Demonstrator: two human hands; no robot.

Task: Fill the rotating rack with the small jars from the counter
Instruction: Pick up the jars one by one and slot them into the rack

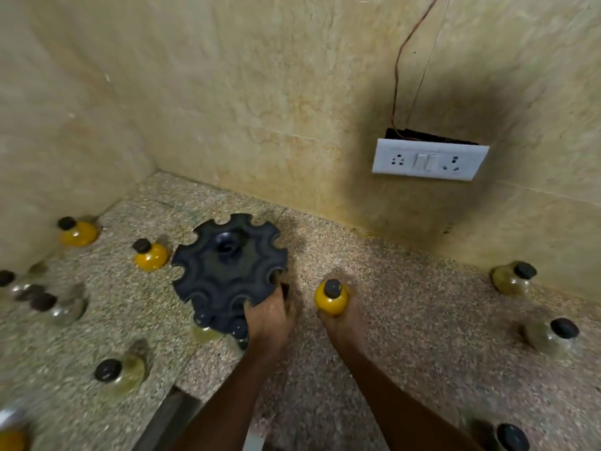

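Note:
A black rotating rack [227, 265] with notched tiers stands on the speckled stone counter [406, 304]. My left hand [268, 317] reaches under its near right edge, fingers closed on a dark-capped jar that is mostly hidden. Two or more capped jars [203, 320] hang in the lower tier. To the right of the rack, my right hand [341, 323] holds a yellow jar [331, 299] with a black cap, upright just above the counter. Loose jars lie around: yellow ones [150, 255] [78, 232] to the left, clear greenish ones [514, 278] [553, 336] to the right.
Tiled walls meet in a corner behind the rack. A white socket and switch plate [429, 159] sits on the right wall, with a thin wire running up. More jars [120, 374] [42, 302] [512, 437] stand at the near left and bottom right. A dark seam [169, 415] crosses the counter.

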